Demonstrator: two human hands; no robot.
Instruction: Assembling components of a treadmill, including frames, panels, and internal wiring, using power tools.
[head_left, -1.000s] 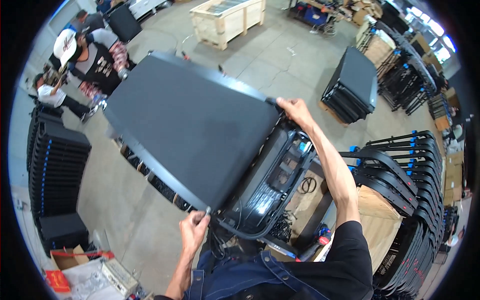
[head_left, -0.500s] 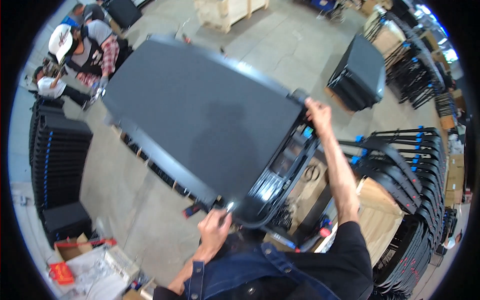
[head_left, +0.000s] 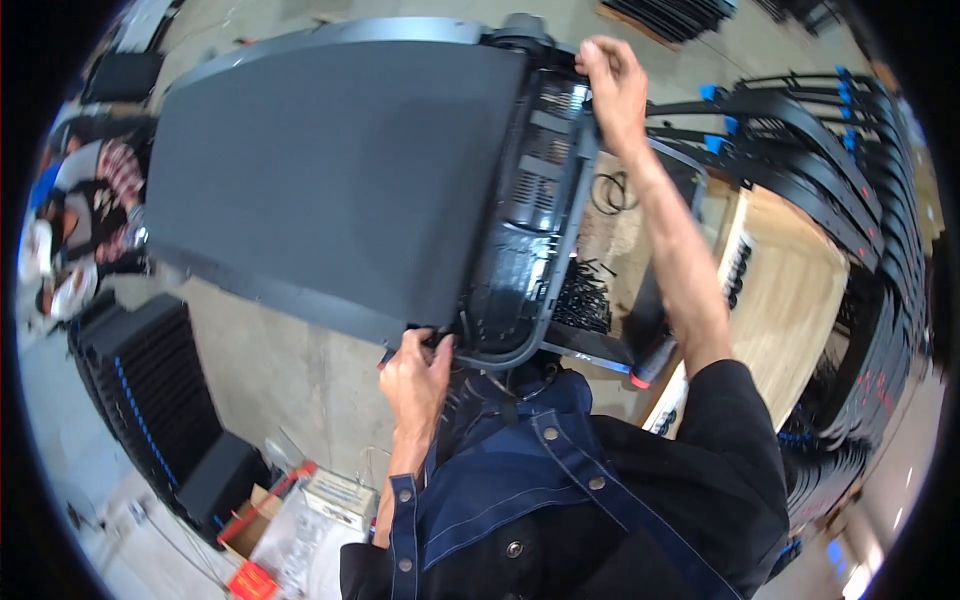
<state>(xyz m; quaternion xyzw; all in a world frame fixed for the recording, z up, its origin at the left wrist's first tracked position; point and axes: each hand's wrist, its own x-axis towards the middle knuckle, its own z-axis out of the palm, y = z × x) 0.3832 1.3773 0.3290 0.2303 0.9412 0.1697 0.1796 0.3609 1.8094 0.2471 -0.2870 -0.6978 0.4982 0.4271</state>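
Observation:
A treadmill base (head_left: 330, 170) with a wide black belt and dark side rails lies in front of me. At its right end the motor compartment (head_left: 530, 210) is uncovered, with slotted dark parts inside. My left hand (head_left: 415, 385) is closed at the near right corner, thumb and fingers curled round a black end piece (head_left: 440, 338) of the side rail. At the far right corner, my right hand (head_left: 615, 85) has its fingers bent against the frame's edge; its fingertips are partly hidden.
Below the treadmill's right end is a tray (head_left: 610, 270) of black bolts and a cable loop. A wooden crate (head_left: 790, 290) and stacked black frames (head_left: 840, 170) stand right. Left are stacked black decks (head_left: 150, 390), a co-worker (head_left: 100, 200) at the treadmill's far end, and a cluttered box (head_left: 300, 530).
My view has swung to the right and down, so the treadmill lies more level across it and the co-worker sits further left. Both hands stay at the same two corners.

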